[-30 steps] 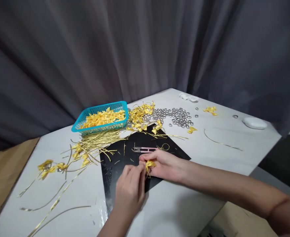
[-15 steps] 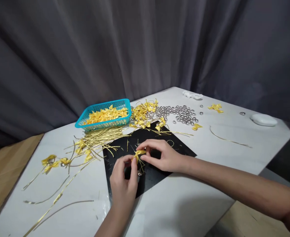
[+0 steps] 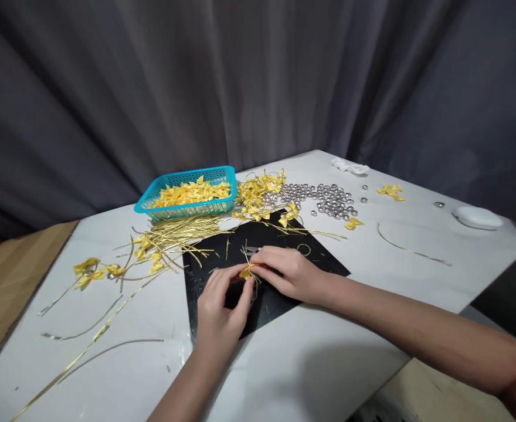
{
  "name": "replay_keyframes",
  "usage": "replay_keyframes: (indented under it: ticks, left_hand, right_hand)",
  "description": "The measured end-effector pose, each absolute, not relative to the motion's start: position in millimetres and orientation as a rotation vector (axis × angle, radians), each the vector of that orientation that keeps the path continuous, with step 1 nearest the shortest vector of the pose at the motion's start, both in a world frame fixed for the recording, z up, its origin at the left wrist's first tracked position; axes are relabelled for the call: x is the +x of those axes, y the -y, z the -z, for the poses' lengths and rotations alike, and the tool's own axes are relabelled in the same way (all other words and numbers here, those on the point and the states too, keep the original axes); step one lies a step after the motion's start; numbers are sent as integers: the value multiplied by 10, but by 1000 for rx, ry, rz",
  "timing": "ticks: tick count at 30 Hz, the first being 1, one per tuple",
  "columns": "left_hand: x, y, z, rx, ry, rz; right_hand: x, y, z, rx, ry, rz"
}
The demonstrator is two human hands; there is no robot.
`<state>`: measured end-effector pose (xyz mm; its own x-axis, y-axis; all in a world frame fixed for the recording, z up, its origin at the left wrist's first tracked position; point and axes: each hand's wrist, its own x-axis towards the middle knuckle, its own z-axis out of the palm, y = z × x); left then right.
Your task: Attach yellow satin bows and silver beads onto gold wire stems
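A small yellow ribbon bow (image 3: 246, 273) is pinched between the fingertips of both hands above a black mat (image 3: 267, 313). My left hand (image 3: 223, 299) is closed on its left side, thumb below and index finger above. My right hand (image 3: 291, 271) closes on the bow's right side, its fingertips partly hiding the knot. Thin gold cord ends stick out around the bow. Just beyond my right fingers a pointed metal tip (image 3: 251, 250) lies on the mat; the rest of it is hidden.
Behind the mat stand a blue basket (image 3: 187, 208) of yellow bows and a heap of gold cords (image 3: 183, 234). Silver beads (image 3: 328, 199) lie scattered to the right, with a white oval object (image 3: 478, 217) beyond. Finished-looking bows (image 3: 88, 272) and loose cords lie left.
My hands have drawn together at the bow, the right fingers now pinching it too. The silver piece seen hanging below the bow is now hidden. The view has shifted slightly.
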<state>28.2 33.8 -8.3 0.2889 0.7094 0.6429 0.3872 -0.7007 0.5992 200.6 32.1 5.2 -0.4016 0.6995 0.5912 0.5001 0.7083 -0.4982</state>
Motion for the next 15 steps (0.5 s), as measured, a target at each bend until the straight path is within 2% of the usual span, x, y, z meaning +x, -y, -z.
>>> replay_keyframes:
  ticks: [2, 6, 8, 11, 15]
  left_hand:
    - [276, -339, 84, 2241, -992, -1383]
    - [268, -325, 64, 2297, -921, -1388]
    - [267, -317, 57, 2334, -895, -1383]
    - [260, -319, 67, 2394, -868, -1366]
    - [243, -352, 85, 2578, -770, -1390]
  right_hand:
    - [1984, -304, -73, -976, 1956, -512]
    - [1950, -299, -144, -1017, 1571, -1238]
    - [1948, -307, -165, -999, 1387, -1466]
    - [1940, -302, -172, -991, 1249, -1535]
    - [1879, -253, -168, -932, 1344, -1411]
